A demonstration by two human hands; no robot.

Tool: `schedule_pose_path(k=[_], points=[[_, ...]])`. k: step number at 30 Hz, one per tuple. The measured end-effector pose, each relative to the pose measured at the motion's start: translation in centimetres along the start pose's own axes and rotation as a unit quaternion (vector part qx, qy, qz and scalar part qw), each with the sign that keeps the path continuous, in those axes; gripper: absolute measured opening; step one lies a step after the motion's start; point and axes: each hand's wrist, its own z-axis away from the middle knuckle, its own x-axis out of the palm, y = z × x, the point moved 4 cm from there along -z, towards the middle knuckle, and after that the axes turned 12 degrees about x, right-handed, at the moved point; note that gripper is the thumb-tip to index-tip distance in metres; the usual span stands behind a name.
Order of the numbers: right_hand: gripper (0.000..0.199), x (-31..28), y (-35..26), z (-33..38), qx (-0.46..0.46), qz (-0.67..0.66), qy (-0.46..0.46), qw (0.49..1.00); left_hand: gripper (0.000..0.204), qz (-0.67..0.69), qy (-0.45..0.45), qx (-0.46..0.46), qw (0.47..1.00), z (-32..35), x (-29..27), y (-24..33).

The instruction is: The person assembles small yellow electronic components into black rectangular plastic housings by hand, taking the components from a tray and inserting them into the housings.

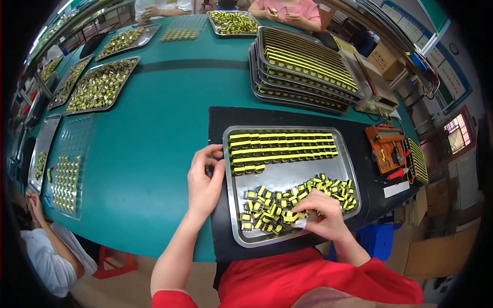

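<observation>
A metal tray (295, 177) lies in front of me. Rows of small yellow-and-black transformers (282, 146) stand along its far side, with a short row at the left. Loose transformers (264, 205) lie in a jumbled heap across the near side. My right hand (323, 213) is closed in a pinch at the heap, its fingertips on a transformer; something white wraps one of its digits. Beside the tray's left rim, my left hand (205, 179) is curled, with something dark between thumb and fingers that I cannot make out.
Stacked trays of lined-up transformers (308, 61) stand at the back right. An orange tool holder (386, 146) and a red-handled tool (398, 173) are at the right. Trays of loose parts (102, 84) sit at the far left. Other people sit around the green table (154, 154).
</observation>
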Motion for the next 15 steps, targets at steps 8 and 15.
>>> schedule_pose_path(k=[8, 15], points=[[0.029, -1.8, 3.0, -3.0, 0.104, 0.065, 0.096, 0.988, 0.027, 0.275, 0.088, -0.175, 0.941, 0.8, -2.0, -1.5], [0.032, -1.5, 3.8, -5.6, 0.110, 0.143, 0.091, 0.979, 0.028, 0.347, 0.067, -0.241, 0.904, 1.2, -2.3, -2.1]])
